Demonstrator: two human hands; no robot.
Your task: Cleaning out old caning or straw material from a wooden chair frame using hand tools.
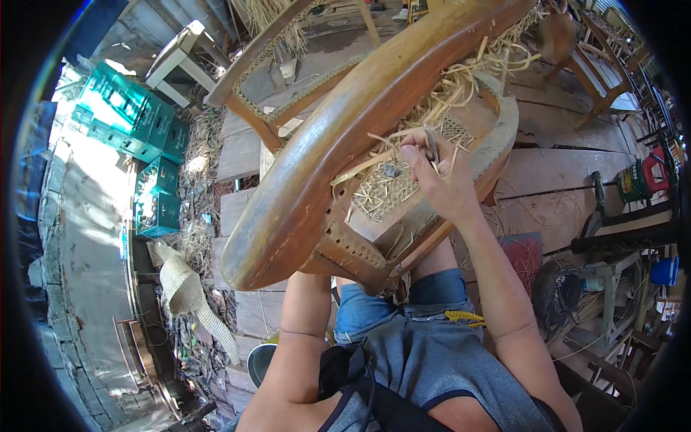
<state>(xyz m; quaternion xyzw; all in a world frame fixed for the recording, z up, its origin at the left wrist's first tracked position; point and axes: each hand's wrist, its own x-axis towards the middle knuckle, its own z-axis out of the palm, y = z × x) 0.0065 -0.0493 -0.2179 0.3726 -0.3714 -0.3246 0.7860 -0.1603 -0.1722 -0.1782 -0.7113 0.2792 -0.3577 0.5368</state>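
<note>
A large wooden chair frame point(338, 129) with a broad, curved, varnished rail lies tilted across my lap. Rows of small holes point(356, 245) line its lower edge. Pale cane strips point(450, 90) hang loose along the rail, and more lie tangled on woven cane inside the frame. My right hand point(439, 173) is over the frame's opening, fingers pinched round a slim greyish tool point(432, 146) whose kind I cannot make out. A strip end lies close to its fingertips. My left forearm point(309, 309) goes up under the rail, which hides my left hand.
Another chair frame point(270, 126) stands beyond on the plank floor. Green crates point(158, 194) are stacked at the left, near a curled woven strip point(183, 281). A bucket point(260, 360) stands by my left arm. At the right are a dark coil point(556, 291) and a wooden bench point(612, 277).
</note>
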